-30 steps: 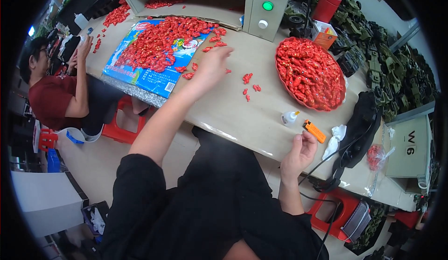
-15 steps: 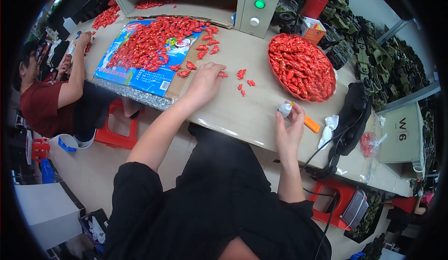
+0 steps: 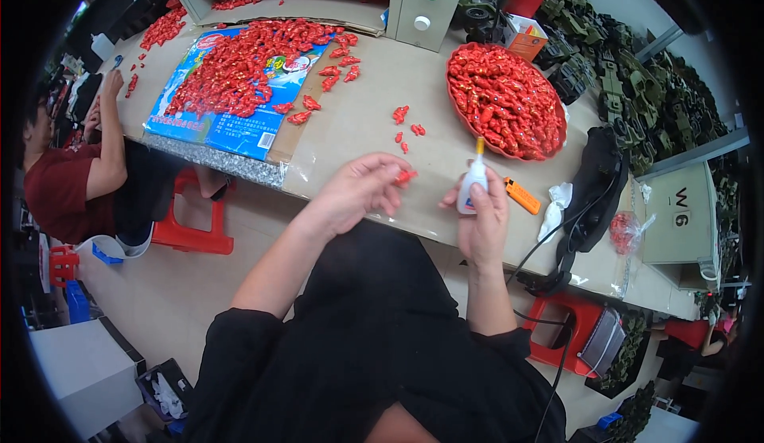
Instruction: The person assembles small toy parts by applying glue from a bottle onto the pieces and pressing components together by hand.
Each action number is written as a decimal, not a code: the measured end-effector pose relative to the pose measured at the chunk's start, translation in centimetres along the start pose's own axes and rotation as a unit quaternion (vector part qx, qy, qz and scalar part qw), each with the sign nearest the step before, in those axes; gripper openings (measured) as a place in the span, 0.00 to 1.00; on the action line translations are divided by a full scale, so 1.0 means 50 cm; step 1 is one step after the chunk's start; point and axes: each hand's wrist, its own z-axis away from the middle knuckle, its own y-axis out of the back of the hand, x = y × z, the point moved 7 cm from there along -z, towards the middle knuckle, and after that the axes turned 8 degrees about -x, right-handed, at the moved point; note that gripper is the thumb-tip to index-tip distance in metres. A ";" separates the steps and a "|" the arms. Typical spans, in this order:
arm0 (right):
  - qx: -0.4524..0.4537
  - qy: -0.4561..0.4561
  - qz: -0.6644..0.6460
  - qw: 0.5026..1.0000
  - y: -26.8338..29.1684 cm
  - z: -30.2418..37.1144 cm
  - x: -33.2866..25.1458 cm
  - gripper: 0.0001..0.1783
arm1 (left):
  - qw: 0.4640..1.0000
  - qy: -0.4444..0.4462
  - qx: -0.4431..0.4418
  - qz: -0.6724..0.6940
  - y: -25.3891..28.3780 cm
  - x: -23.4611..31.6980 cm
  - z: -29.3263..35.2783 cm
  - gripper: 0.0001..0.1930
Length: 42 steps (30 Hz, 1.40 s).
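Between the fingertips of my left hand (image 3: pixel 362 192) is a small red figurine (image 3: pixel 405 177), partly hidden by the fingers. My right hand (image 3: pixel 484 216) is closed around a white glue bottle (image 3: pixel 474 189), upright with its yellow tip (image 3: pixel 480 145) pointing up. The two hands are a short way apart over the table's near edge. Beyond them a few loose red pieces (image 3: pixel 400 114) lie on the tabletop. To the right stands a red bowl (image 3: pixel 454 107) heaped with glossy red figurines (image 3: pixel 505 97). Many more lie on a blue printed cardboard sheet (image 3: pixel 179 97) at the left.
An orange cutter knife (image 3: pixel 523 196), crumpled white tissue (image 3: pixel 555 211) and black bag (image 3: pixel 597 180) with a cable lie right of my hand. A grey metal cabinet (image 3: pixel 414 13) stands behind. Green toy vehicles (image 3: pixel 629 85) are piled far right. A co-worker (image 3: pixel 76 172) sits at left.
My left hand has lifted a red figurine off the table and moved nearer my body, toward the right hand. The glue bottle in my right hand has turned from tilted to upright.
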 end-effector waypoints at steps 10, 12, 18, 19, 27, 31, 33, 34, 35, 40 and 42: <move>-0.026 -0.116 -0.208 0.971 -0.056 -0.003 0.048 0.18 | 0.990 -0.039 -0.058 -0.124 -0.055 -0.024 0.003 0.13; -0.026 -0.111 -0.195 0.974 -0.059 -0.001 0.051 0.19 | 0.976 -0.110 -0.050 -0.181 -0.031 -0.031 -0.008 0.13; -0.021 -0.088 -0.154 0.984 -0.044 -0.010 0.029 0.19 | 0.987 -0.117 -0.022 -0.112 -0.013 -0.011 -0.005 0.13; -0.024 -0.090 -0.156 0.983 -0.038 -0.013 0.032 0.19 | 0.998 -0.049 -0.032 0.014 -0.009 -0.026 -0.008 0.13; 0.059 -0.024 -0.173 0.983 0.046 -0.027 0.031 0.17 | 0.995 -0.075 0.054 0.023 0.006 -0.004 0.001 0.14; 0.026 -0.026 -0.213 0.976 0.036 -0.030 0.032 0.15 | 0.988 -0.097 0.090 -0.077 0.025 -0.006 -0.001 0.14; 0.002 -0.026 -0.243 0.970 0.020 -0.033 0.029 0.14 | 0.978 -0.118 0.099 -0.141 0.030 -0.010 -0.005 0.14; 0.011 -0.024 -0.207 0.978 0.012 -0.035 0.025 0.13 | 0.969 -0.148 0.099 -0.171 0.028 -0.007 -0.007 0.13; 0.021 -0.022 -0.171 0.985 0.007 -0.035 0.023 0.12 | 0.959 -0.177 0.098 -0.199 0.025 -0.002 -0.006 0.13; 0.019 0.000 -0.095 0.995 -0.004 -0.021 0.026 0.11 | 0.965 -0.170 0.119 -0.162 0.019 -0.007 0.000 0.14; 0.018 0.006 -0.057 0.998 -0.008 -0.013 0.028 0.12 | 0.962 -0.186 0.128 -0.154 0.022 -0.007 0.006 0.14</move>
